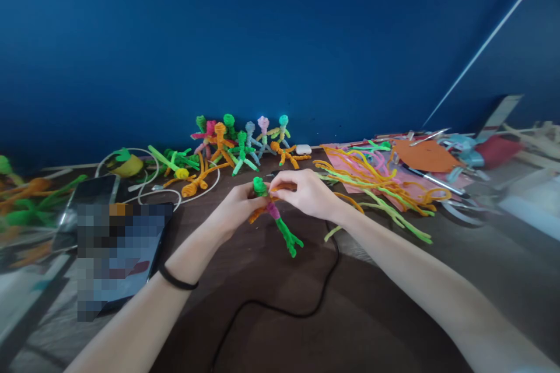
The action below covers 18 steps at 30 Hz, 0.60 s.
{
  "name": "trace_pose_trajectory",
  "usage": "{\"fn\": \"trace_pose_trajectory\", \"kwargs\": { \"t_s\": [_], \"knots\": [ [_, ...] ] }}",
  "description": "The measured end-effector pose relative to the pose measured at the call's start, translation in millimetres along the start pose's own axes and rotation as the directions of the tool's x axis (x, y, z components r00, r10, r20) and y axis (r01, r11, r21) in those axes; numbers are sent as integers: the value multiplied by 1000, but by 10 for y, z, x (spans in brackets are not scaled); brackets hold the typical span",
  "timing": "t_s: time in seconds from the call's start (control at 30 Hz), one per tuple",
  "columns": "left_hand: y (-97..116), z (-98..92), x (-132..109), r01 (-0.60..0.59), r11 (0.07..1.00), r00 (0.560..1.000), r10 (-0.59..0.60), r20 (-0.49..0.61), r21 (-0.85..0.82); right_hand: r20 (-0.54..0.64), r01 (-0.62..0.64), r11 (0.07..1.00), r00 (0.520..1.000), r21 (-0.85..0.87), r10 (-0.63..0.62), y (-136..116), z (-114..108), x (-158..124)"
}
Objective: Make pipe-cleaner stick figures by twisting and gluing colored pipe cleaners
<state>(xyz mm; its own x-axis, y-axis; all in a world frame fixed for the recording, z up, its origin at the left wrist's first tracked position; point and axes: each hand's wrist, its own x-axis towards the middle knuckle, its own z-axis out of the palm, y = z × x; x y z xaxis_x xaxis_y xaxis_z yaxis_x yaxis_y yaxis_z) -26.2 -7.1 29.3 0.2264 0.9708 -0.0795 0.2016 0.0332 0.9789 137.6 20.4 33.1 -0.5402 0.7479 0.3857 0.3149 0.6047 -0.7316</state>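
Left hand (238, 205): my fingers pinch the pipe-cleaner figure (275, 215).
Right hand (306, 191): fingers clamped on its orange arm.
Risk: a hard twist may unwind the arm.

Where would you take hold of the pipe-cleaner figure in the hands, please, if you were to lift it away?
Probably by the green legs of the pipe-cleaner figure, from below on the near side. They hang free, while the left hand and right hand cover its head and orange arms.
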Motion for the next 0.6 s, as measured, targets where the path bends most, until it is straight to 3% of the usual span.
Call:
{"fn": "trace_pose_trajectory", "kwargs": {
  "t_s": [0.3,0.6],
  "knots": [
    [-17,-11,17,-24,997,998,20,-59,-80,-40,198,955,977,-223,-212,-33,1,-3],
    [-1,-43,62,-18,980,970,-31,-242,-196,-74,8,994,997,-112,-17,-79,-1,-24]
  ]
}}
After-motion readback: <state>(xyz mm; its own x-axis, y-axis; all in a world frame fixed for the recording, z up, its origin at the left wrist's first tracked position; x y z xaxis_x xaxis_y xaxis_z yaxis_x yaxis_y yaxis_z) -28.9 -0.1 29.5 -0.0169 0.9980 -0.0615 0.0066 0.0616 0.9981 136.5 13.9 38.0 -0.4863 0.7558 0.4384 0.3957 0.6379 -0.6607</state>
